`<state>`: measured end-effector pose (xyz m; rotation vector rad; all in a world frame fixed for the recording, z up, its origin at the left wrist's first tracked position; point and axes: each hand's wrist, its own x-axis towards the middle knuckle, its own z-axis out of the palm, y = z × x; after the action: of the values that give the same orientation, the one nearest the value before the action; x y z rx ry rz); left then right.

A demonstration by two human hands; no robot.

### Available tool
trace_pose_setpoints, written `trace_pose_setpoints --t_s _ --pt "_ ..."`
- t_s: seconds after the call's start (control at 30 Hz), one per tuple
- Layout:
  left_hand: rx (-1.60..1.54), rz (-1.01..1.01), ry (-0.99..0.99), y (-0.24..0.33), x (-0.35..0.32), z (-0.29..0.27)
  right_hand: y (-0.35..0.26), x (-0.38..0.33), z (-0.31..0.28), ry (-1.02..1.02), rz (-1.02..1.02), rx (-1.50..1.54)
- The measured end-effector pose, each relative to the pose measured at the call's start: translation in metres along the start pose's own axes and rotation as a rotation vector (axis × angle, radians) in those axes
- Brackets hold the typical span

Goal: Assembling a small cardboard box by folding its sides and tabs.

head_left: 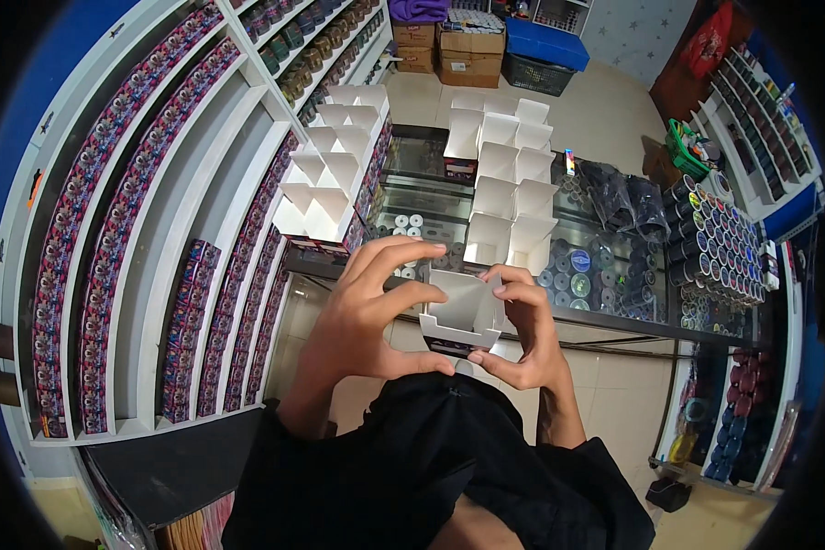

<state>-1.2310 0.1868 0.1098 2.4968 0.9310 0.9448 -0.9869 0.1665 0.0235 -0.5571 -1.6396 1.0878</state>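
A small cardboard box (454, 302) with a white inside and a dark printed outside is held in front of my chest. Its top is open, and flaps stand up along the rim. My right hand (529, 335) grips its right side, thumb low at the near corner and fingertips on the right wall. My left hand (367, 312) curves around the left side with fingers spread. One left fingertip overlaps the left wall; the index finger is raised above the box and the thumb lies below its near edge.
Open white-lined boxes stand in two groups, left (325, 170) and centre (513, 183), on a glass display counter (605, 316). Stacked round tins (720, 234) and black plastic bags (619, 197) sit at right. White shelves (142, 229) with rows of printed boxes line the left.
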Motion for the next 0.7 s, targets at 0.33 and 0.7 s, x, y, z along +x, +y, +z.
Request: trace_pose_setpoints --t_s 0.33,0.7 --pt "0.011 0.098 0.033 -0.009 -0.008 0.008 -0.004 -0.001 -0.004 0.003 -0.019 0.025" --pt "-0.189 0.055 -0.013 -0.009 -0.011 0.001 -0.01 -0.003 0.003 -0.035 -0.02 0.011"
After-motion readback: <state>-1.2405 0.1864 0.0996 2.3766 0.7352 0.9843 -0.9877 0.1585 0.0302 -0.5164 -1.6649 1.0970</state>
